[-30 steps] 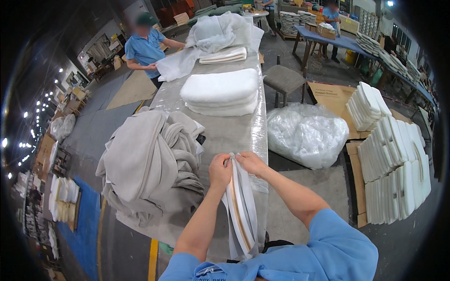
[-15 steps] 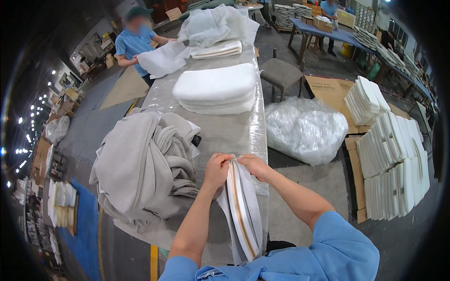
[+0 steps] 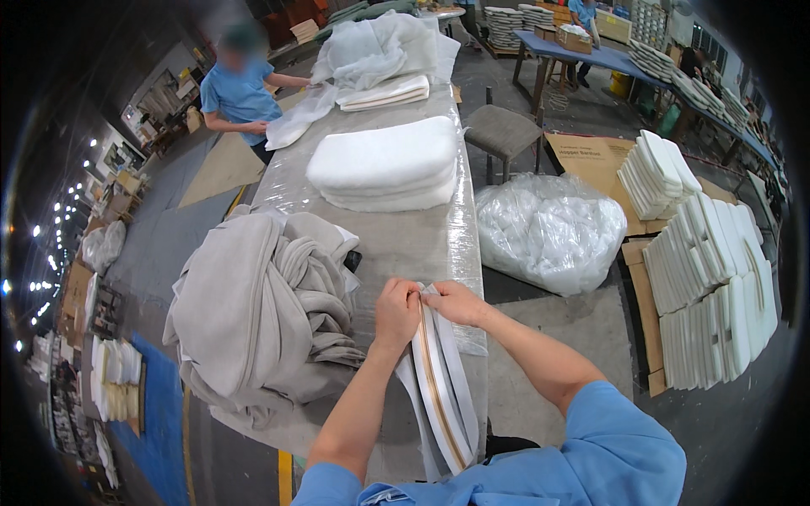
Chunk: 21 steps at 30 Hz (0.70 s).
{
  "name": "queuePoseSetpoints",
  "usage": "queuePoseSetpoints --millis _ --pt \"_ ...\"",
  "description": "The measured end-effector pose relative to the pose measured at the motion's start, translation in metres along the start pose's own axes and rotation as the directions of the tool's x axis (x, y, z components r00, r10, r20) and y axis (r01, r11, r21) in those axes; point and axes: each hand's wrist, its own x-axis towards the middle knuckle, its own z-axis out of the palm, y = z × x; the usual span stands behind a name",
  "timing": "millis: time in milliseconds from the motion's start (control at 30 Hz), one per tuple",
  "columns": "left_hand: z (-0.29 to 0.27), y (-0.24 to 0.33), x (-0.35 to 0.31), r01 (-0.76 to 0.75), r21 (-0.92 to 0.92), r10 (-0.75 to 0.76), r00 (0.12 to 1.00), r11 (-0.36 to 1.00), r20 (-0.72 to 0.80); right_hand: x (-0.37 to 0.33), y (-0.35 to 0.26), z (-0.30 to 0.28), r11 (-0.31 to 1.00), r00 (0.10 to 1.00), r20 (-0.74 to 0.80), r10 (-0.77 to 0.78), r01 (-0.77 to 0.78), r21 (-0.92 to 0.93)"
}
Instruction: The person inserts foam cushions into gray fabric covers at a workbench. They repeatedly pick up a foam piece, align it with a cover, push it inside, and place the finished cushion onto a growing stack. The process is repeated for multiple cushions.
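A pale fabric cover with a long zipper (image 3: 439, 388), brownish-gold down its middle, hangs over the table's near right edge toward my body. My left hand (image 3: 396, 312) grips its top end with bent fingers. Close beside it, my right hand (image 3: 456, 304) pinches the same end between thumb and fingers. The fingertips nearly meet, so the exact bit they hold is hidden. To the left, a large heap of grey fabric covers (image 3: 232, 304) lies on the table, next to my left forearm.
Beyond my hands, a stack of white padding (image 3: 384, 164) sits on the plastic-covered table (image 3: 405, 236). A co-worker (image 3: 240, 93) handles thin white sheeting at the far left. On the right are a chair (image 3: 504, 131), a bag of white filling (image 3: 548, 232) and stacked white cushions (image 3: 713, 278).
The co-worker's white sheeting has come down onto the table. My hands stay on the zippered cover, which has shifted slightly right in view.
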Motion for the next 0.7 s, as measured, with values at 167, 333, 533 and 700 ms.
queuePoseSetpoints --millis 167,333,533,700 --pt "0.021 0.003 -0.004 0.094 -0.025 -0.097 0.985 0.995 -0.142 0.002 0.003 0.000 0.987 0.987 -0.076 -0.139 0.132 -0.090" --pt "0.033 0.008 -0.017 0.266 -0.182 -0.302 0.929 0.947 -0.214 -0.001 0.002 0.008 0.957 0.956 -0.093 -0.279 0.269 -0.108" --pt "0.046 0.005 -0.026 0.321 -0.358 -0.416 0.880 0.877 -0.230 0.001 -0.003 0.004 0.924 0.957 -0.019 -0.288 0.273 -0.268" --pt "0.053 -0.006 -0.035 0.301 -0.504 -0.460 0.858 0.809 -0.226 0.001 -0.014 0.005 0.818 0.916 0.145 -0.375 0.400 -0.414"
